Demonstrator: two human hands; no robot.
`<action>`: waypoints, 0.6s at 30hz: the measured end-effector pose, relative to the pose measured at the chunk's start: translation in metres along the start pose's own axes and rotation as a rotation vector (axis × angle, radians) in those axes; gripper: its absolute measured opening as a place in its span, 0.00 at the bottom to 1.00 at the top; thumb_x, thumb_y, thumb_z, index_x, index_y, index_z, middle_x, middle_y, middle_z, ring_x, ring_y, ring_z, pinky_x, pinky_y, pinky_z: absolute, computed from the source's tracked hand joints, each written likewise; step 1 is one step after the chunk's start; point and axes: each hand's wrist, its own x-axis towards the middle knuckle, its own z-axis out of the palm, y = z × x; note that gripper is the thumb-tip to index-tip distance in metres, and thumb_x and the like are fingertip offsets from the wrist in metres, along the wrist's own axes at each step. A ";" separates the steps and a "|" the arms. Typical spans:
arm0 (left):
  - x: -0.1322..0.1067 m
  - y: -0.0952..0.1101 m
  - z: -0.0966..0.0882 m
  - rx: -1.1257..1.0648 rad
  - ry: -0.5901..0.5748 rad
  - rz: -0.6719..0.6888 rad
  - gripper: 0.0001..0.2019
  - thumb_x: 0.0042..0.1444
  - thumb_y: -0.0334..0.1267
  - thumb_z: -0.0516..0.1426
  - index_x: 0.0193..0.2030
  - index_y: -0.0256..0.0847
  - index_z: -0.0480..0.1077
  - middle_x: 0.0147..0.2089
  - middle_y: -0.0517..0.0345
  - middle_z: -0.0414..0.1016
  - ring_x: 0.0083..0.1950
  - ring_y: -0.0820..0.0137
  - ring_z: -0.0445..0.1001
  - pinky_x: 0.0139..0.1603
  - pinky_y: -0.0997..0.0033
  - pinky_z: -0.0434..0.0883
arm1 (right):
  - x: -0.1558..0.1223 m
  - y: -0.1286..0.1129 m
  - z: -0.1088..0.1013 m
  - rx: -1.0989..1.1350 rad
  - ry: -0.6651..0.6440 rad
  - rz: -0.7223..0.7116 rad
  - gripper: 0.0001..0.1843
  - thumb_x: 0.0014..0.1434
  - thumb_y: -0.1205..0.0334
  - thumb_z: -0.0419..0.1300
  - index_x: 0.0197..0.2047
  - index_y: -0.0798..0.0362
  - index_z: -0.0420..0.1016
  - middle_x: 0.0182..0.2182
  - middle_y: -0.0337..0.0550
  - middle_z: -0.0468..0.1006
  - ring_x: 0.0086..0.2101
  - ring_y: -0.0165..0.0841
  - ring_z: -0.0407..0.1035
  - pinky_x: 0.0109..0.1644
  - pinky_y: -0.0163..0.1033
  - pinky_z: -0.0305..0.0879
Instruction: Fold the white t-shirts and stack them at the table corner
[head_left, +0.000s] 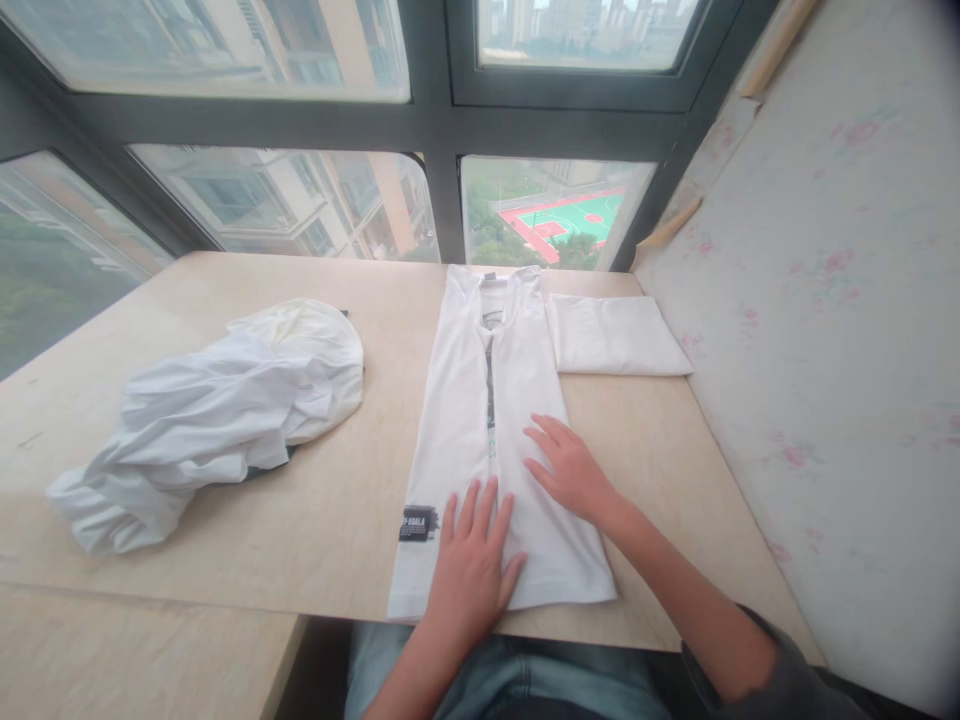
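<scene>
A white T-shirt (450,420) lies on the table in front of me, its two sides folded in so they meet along the middle. A strip of dark print shows in the gap between them, and a black label print sits near the lower left hem. My left hand (474,555) rests on the lower part of the shirt with its fingers spread. My right hand (566,465) is over the right half of the shirt, fingers apart and holding nothing. The collar points toward the window.
A crumpled heap of white clothes (217,400) lies on the left of the wooden table (360,540). A neatly folded white cloth (619,335) is at the back right, beside the shirt. A flowered wall (840,350) borders the right side, and windows (442,130) stand behind the table.
</scene>
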 end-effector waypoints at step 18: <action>-0.013 0.011 0.023 0.066 0.194 -0.016 0.31 0.58 0.55 0.54 0.65 0.42 0.67 0.68 0.48 0.67 0.74 0.45 0.49 0.73 0.39 0.37 | 0.272 0.014 0.071 -0.198 -0.245 0.162 0.38 0.68 0.40 0.45 0.72 0.54 0.53 0.73 0.55 0.46 0.70 0.48 0.41 0.70 0.63 0.39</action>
